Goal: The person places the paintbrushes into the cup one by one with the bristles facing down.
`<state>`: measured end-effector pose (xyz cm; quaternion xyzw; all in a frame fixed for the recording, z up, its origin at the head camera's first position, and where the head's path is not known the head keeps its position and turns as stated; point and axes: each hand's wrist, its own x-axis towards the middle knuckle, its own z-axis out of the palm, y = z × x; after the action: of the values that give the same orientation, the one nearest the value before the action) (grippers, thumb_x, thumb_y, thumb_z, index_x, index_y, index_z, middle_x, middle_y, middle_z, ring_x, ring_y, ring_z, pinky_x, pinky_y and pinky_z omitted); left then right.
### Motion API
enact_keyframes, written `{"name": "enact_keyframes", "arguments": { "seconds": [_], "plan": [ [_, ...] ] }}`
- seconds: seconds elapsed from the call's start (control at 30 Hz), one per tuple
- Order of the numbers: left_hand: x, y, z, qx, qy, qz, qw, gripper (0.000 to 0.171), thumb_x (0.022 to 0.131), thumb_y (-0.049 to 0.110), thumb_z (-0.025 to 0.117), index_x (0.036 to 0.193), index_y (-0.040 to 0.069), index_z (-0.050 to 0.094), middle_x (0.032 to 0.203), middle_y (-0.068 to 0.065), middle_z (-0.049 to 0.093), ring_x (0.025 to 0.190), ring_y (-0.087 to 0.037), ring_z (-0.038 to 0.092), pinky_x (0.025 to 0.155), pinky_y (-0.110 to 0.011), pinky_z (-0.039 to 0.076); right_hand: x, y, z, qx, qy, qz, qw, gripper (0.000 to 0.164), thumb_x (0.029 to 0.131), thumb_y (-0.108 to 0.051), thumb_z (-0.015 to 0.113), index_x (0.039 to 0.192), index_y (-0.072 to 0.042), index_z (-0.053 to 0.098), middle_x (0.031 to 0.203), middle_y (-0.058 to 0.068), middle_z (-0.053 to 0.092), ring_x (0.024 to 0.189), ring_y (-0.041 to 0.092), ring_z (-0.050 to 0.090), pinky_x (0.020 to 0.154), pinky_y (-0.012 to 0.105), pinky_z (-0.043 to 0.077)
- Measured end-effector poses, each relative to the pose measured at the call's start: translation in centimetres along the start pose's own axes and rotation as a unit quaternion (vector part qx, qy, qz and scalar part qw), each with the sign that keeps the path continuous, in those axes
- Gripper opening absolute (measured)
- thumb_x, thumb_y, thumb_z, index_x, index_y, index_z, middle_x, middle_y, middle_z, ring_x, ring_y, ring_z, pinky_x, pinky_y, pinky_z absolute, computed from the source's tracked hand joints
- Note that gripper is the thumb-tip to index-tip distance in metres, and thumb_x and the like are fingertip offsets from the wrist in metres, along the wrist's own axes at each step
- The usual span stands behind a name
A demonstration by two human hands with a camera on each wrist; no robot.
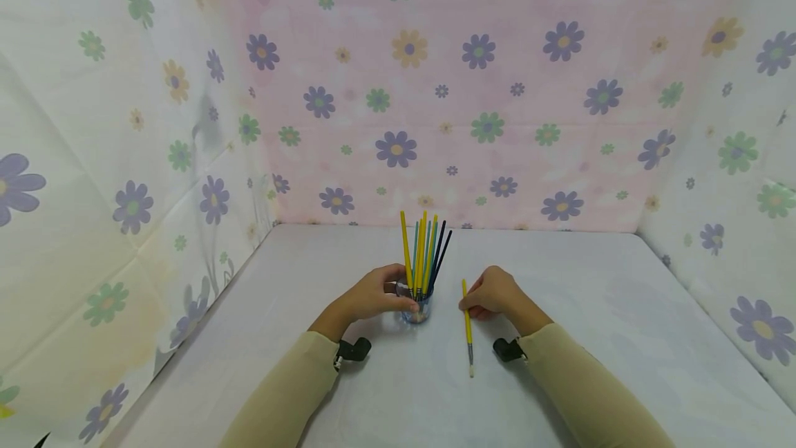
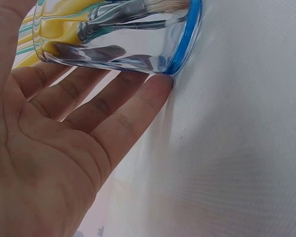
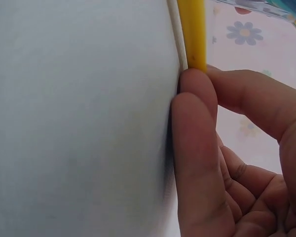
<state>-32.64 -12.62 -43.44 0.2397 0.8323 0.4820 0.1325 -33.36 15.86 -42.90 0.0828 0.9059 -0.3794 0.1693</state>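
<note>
My left hand (image 1: 372,294) holds a clear glass (image 1: 415,316), thumb on the near side and fingers around the far side. Several paintbrushes (image 1: 425,247) with yellow, teal and dark handles stand in it, bristles down. In the left wrist view, the fingers run along the glass wall, near its blue base ring (image 2: 185,42). To the right of the glass, my right hand (image 1: 495,292) pinches a single paintbrush (image 1: 468,327) by its yellow handle. Its pale bristles point toward me, close over the table. The right wrist view shows thumb and fingers meeting on the yellow handle (image 3: 193,34).
Under both hands is a white table (image 1: 560,275). A pink flowered cloth (image 1: 448,109) hangs behind it, with white flowered cloths (image 1: 74,240) at the left and right sides. Black wrist cameras (image 1: 356,349) stick out from both cuffs.
</note>
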Motion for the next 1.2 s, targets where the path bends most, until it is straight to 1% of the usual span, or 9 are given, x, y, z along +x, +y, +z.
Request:
{"name": "enact_keyframes", "arguments": {
  "seconds": [0.23,0.43,0.6,0.67,0.87,1.07,1.2],
  "plan": [
    [0.0,-0.1,0.0,0.003,-0.002,0.004,1.0000,0.071,0.078,0.046,0.090,0.139,0.027,0.059,0.124,0.007,0.068,0.115,-0.017,0.068,0.111,-0.049,0.048,0.3,0.6,-0.1,0.017,-0.007,-0.007,1.000,0.032,0.076,-0.023,0.093,0.093,-0.006,0.071,0.077,0.008,0.076,0.063,0.016,0.071,0.059,0.026,0.059],
    [0.1,-0.2,0.0,0.004,-0.002,0.005,1.0000,0.071,0.078,0.046,0.090,0.139,0.028,0.059,0.124,0.007,0.068,0.115,-0.017,0.068,0.111,-0.049,0.048,0.2,0.5,-0.4,0.037,-0.007,-0.011,0.999,0.032,0.078,-0.020,0.091,0.096,-0.005,0.070,0.080,0.009,0.076,0.067,0.017,0.072,0.061,0.028,0.060],
    [0.0,-0.2,0.0,0.002,-0.001,0.006,1.0000,0.071,0.078,0.046,0.090,0.139,0.027,0.059,0.124,0.006,0.068,0.115,-0.017,0.068,0.111,-0.049,0.049,-0.3,0.5,-0.9,0.072,0.001,-0.020,0.997,0.031,0.081,-0.018,0.089,0.101,-0.003,0.071,0.087,0.011,0.075,0.070,0.019,0.073,0.064,0.030,0.062],
    [0.0,-0.2,0.0,0.001,-0.001,0.005,1.0000,0.072,0.078,0.045,0.090,0.139,0.027,0.059,0.124,0.006,0.068,0.115,-0.017,0.068,0.111,-0.049,0.049,-0.5,0.5,-1.2,0.087,0.003,-0.030,0.996,0.030,0.083,-0.018,0.087,0.103,-0.002,0.071,0.090,0.011,0.075,0.072,0.019,0.073,0.066,0.031,0.062],
    [0.0,-0.1,0.0,-0.002,-0.001,-0.001,1.0000,0.073,0.077,0.046,0.091,0.139,0.027,0.058,0.124,0.006,0.068,0.116,-0.017,0.067,0.111,-0.050,0.048,-1.4,0.5,-2.8,0.133,0.008,-0.069,0.989,0.030,0.088,-0.019,0.083,0.109,0.000,0.073,0.094,0.012,0.076,0.076,0.019,0.074,0.071,0.033,0.064],
    [0.1,-0.2,0.0,-0.005,-0.006,0.004,1.0000,0.072,0.078,0.045,0.090,0.140,0.027,0.058,0.124,0.006,0.068,0.115,-0.017,0.067,0.111,-0.049,0.048,-2.4,0.7,-5.0,0.154,0.026,-0.106,0.982,0.035,0.091,-0.022,0.080,0.116,0.000,0.071,0.098,0.013,0.076,0.084,0.024,0.076,0.076,0.034,0.064],
    [0.1,-0.2,-0.1,-0.007,-0.006,0.005,0.9999,0.071,0.078,0.045,0.090,0.139,0.028,0.058,0.124,0.005,0.068,0.115,-0.018,0.068,0.111,-0.050,0.048,-3.1,0.7,-6.2,0.190,0.032,-0.125,0.973,0.039,0.092,-0.023,0.080,0.119,0.002,0.068,0.101,0.013,0.077,0.091,0.028,0.076,0.081,0.038,0.064]
  ]
}}
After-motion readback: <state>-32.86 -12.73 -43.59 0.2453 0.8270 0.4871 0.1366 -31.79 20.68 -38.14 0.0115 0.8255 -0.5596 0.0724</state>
